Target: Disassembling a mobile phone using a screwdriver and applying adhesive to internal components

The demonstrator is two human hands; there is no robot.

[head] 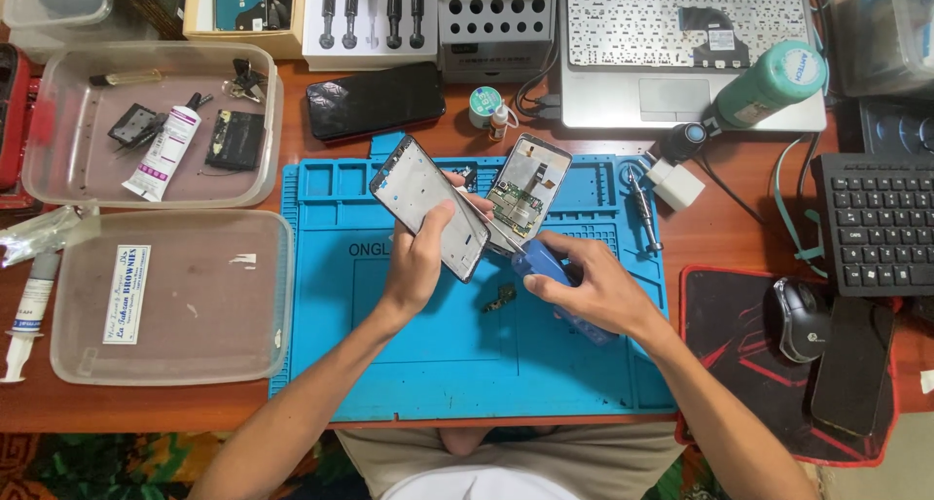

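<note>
Head view: left hand (pixel 416 257) fingers clamped on phone frame (pixel 428 206); right hand (pixel 593 284) fingers gripping blue tool (pixel 545 264) over mat (pixel 321 267).

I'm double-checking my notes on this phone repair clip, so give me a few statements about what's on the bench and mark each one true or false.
1. The left hand holds a phone frame. True.
2. The right hand grips a blue-handled tool. True.
3. The work mat is red. False: it is blue.
4. The computer mouse sits on the laptop. False: it rests on a black and red pad.
5. A white tube lies in a clear tray. True.
</note>
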